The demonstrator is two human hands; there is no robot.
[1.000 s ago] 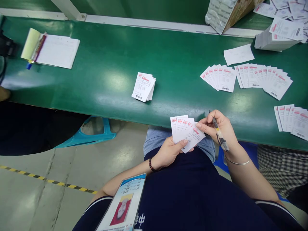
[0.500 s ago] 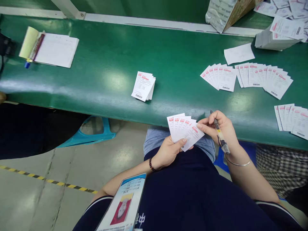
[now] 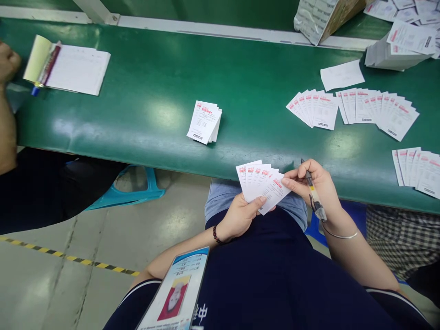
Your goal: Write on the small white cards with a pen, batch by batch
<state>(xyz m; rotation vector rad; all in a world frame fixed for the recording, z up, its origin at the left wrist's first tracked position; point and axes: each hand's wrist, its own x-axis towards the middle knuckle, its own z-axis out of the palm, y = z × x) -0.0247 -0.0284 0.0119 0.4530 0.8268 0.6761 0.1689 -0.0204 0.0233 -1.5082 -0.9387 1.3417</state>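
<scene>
My left hand [image 3: 242, 214] grips a fan of small white printed cards [image 3: 256, 181] with red headings, its thumb pressed on the top card. The fan is over my lap, just off the table's front edge. Thumb and fingertips of my right hand [image 3: 314, 185] pinch the upper right corner of the fan. A dark pen [image 3: 313, 192] is tucked between the fingers of that same hand, slanting down toward the wrist. Ahead of my left hand, a small stack of similar cards [image 3: 204, 121] lies on the green table [image 3: 154, 82].
Fanned cards [image 3: 325, 112] lie on the right, with more fans [image 3: 395, 114] beside them. Behind are a blank slip [image 3: 342, 75] and a tall card stack [image 3: 387, 57]. A notepad [image 3: 77, 68] with a pen lies left, near a co-worker's arm [image 3: 7, 123]. A blue stool [image 3: 137, 188] stands below.
The fanned cards in my hands have shifted very slightly left and spread a bit. A co-worker's hand and forearm have come into view at the far left. Both my hands keep their hold.
</scene>
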